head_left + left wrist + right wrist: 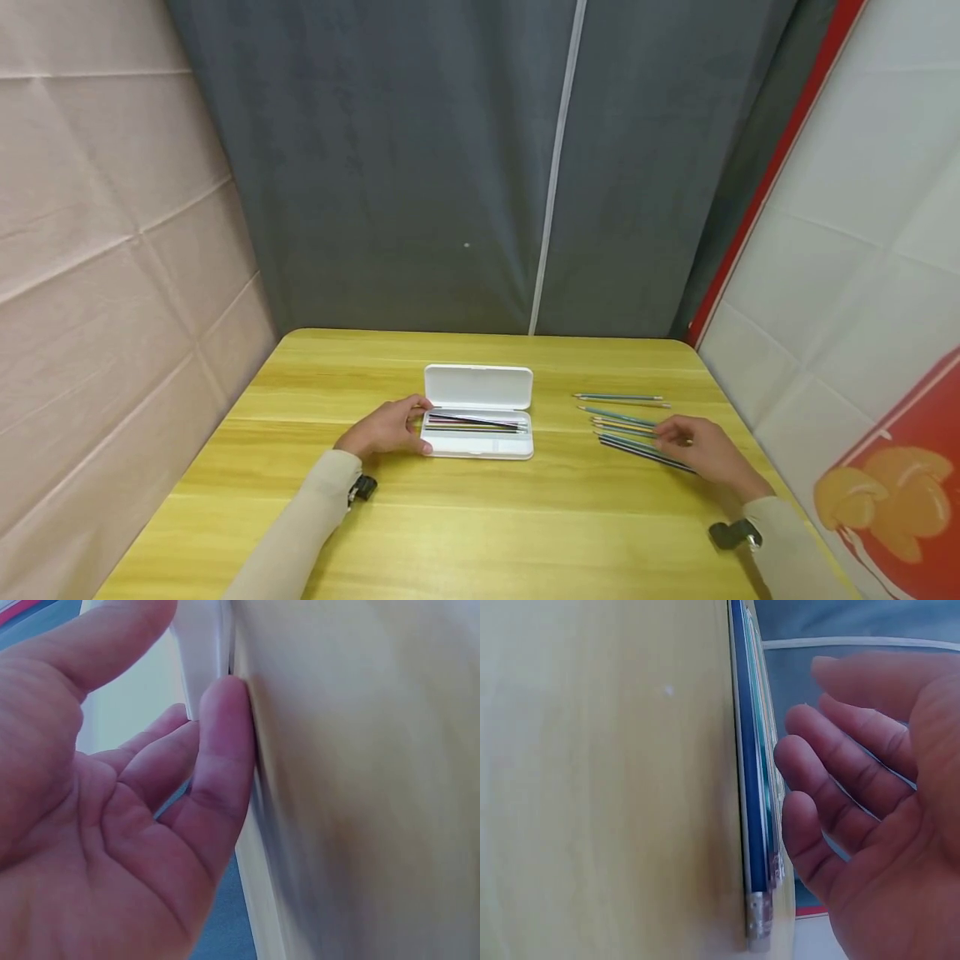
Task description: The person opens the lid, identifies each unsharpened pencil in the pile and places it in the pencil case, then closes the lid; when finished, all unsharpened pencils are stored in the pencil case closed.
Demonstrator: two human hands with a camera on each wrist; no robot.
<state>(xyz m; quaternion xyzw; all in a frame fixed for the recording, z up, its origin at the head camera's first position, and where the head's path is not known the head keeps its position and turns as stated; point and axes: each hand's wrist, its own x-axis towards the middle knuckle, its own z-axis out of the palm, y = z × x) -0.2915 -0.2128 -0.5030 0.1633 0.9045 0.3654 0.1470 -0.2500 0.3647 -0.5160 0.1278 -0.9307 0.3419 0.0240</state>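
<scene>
The left hand (386,429) grips the left end of the open white pencil case (478,450), thumb at the near corner, fingers toward the hinge. The stored pencils (476,422) lie in the case, right of this hand. The right hand (703,450) is loosely curved, thumb clear of fingers. The loose pencils (751,765) lie on the worktop (480,525), at and left of its fingertips; contact cannot be confirmed.
</scene>
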